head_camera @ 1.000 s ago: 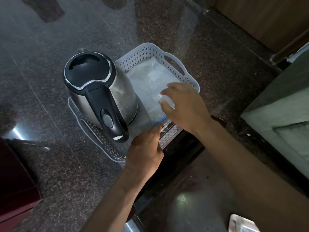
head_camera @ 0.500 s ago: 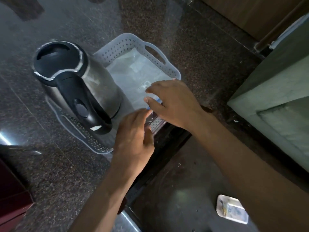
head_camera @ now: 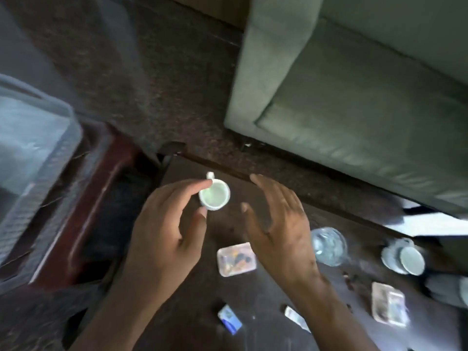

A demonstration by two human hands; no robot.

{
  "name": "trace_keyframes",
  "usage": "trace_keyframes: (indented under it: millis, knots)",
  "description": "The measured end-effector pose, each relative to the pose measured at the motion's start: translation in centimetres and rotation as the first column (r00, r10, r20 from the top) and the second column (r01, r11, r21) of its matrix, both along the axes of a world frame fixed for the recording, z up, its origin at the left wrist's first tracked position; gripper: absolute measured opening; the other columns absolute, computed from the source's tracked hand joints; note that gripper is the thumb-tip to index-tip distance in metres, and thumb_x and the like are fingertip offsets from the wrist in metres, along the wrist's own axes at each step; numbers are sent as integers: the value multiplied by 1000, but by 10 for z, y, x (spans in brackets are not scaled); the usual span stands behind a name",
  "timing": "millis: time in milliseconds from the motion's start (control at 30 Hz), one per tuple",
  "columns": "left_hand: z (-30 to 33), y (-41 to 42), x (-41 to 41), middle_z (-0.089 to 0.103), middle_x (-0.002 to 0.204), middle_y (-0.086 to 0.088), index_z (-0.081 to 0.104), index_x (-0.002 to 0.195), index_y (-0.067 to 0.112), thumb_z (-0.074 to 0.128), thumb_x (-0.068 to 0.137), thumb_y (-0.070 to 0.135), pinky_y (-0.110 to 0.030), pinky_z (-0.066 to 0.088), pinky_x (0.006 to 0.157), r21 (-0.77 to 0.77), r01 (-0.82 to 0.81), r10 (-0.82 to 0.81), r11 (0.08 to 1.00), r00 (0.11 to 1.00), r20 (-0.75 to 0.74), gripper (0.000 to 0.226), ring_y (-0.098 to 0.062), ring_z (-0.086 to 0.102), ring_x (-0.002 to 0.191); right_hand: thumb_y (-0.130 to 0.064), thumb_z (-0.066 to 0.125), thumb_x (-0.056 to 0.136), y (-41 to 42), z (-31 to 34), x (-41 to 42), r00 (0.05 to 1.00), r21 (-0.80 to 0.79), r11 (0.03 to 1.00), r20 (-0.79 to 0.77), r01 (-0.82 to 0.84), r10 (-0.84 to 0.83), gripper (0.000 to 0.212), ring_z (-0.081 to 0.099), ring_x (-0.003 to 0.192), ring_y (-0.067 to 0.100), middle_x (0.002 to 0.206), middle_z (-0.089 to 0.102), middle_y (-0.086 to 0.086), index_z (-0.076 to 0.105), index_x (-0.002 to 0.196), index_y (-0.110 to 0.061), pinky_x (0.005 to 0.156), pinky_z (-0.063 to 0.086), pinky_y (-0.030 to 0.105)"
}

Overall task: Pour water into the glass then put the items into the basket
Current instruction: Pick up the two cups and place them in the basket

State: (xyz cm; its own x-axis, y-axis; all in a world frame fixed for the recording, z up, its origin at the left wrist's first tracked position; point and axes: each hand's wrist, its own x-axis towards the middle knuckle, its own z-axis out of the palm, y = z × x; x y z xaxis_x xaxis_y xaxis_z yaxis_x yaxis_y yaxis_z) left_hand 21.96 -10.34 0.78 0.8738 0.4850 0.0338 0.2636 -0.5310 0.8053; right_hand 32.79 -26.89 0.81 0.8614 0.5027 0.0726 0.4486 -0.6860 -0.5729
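Observation:
A small white cup (head_camera: 214,194) stands on the dark low table (head_camera: 255,323). My left hand (head_camera: 167,231) hovers at its left side, fingers apart, thumb and forefinger tips close to the rim; whether they touch it is unclear. My right hand (head_camera: 276,224) is spread open to the cup's right, holding nothing. A clear glass (head_camera: 328,245) holding water stands right of my right hand. The white basket (head_camera: 33,153) shows blurred at the left edge; the kettle is out of view.
On the table lie a square packet (head_camera: 236,259), a small blue packet (head_camera: 230,322), another packet (head_camera: 388,309) and a white cup on a saucer (head_camera: 405,257). A green sofa (head_camera: 354,97) fills the upper right. A dark red table frame (head_camera: 83,203) lies between basket and table.
The view has swung right from the basket and kettle to the low table. Both hands left the basket and now flank the small white cup.

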Motion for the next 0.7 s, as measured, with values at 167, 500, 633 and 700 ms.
trace_keyframes:
  millis: [167,500,633,700]
  knots:
    - [1,-78,42,71,127,36,72,135,42,64,96,27,0,40,102,-177,199,-210,964,977,-44,44,7,68,121,-28,69,94,-119,-6,21,978,-135,972,-53,191,-200,53,62,130,26,141,68,4,63,145,-14,112,44,34]
    - [-7,-215,106,75,134,28,75,135,32,64,98,30,-28,53,112,-244,370,-380,897,925,5,39,5,67,130,-13,79,84,-304,-45,53,804,-258,778,-9,572,-594,76,46,148,43,154,54,24,50,152,2,124,36,54]
    - [-20,-253,123,75,130,30,76,131,35,65,97,30,-16,51,108,-262,418,-437,870,899,-18,36,6,70,123,-22,76,81,-343,-73,79,719,-395,717,-175,574,-672,97,38,152,39,160,41,21,27,163,-1,127,29,47]
    - [-25,-269,129,73,131,33,75,132,37,65,97,33,-9,47,106,-253,437,-461,863,887,-39,36,9,68,125,-26,79,82,-356,-87,87,685,-419,716,-255,558,-683,101,40,148,38,159,41,20,24,163,-2,124,32,44]
